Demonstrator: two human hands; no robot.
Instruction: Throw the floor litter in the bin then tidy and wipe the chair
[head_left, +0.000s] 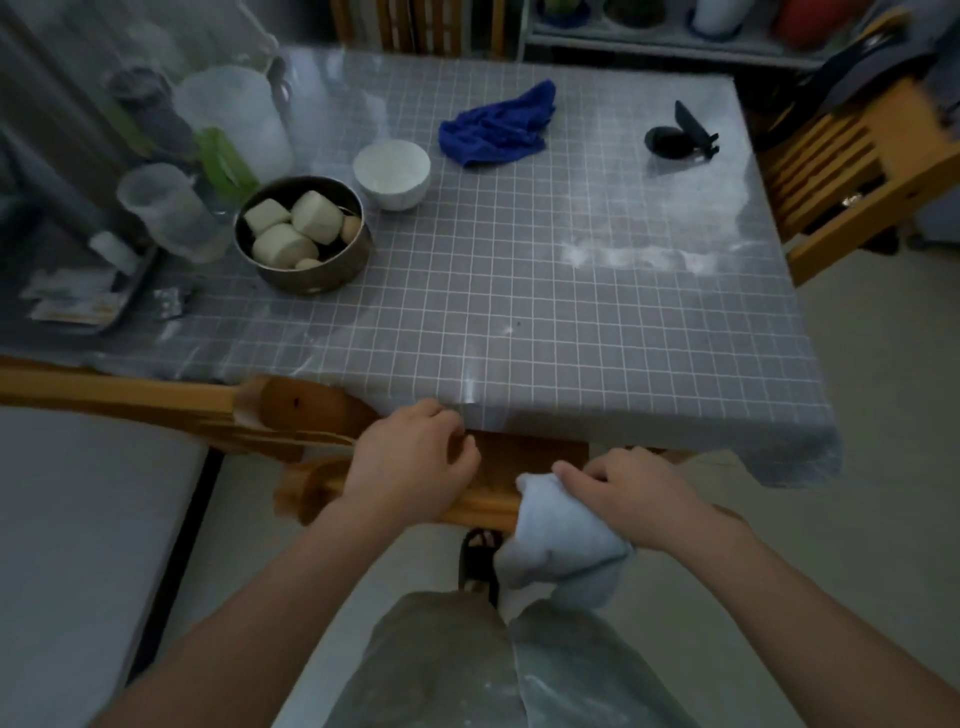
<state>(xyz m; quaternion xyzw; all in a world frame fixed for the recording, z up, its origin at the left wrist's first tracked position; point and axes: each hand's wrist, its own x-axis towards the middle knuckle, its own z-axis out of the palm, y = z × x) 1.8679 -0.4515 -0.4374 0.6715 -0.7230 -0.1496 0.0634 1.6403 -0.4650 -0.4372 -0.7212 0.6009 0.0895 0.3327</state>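
1. At centre left, a steel pot (306, 244) of white buns stands on the table (519, 312), a white bowl (392, 174) just beside it.
2. Low at centre, the left hand (410, 467) rests with curled fingers on the wooden chair (311, 415) tucked under the table edge.
3. To its right, the right hand (628, 499) is closed around a pale blue cloth (561, 540), pressed to the chair's back rail.
4. At upper centre lies a dark blue rag (498, 127).
5. No readable writing is visible.
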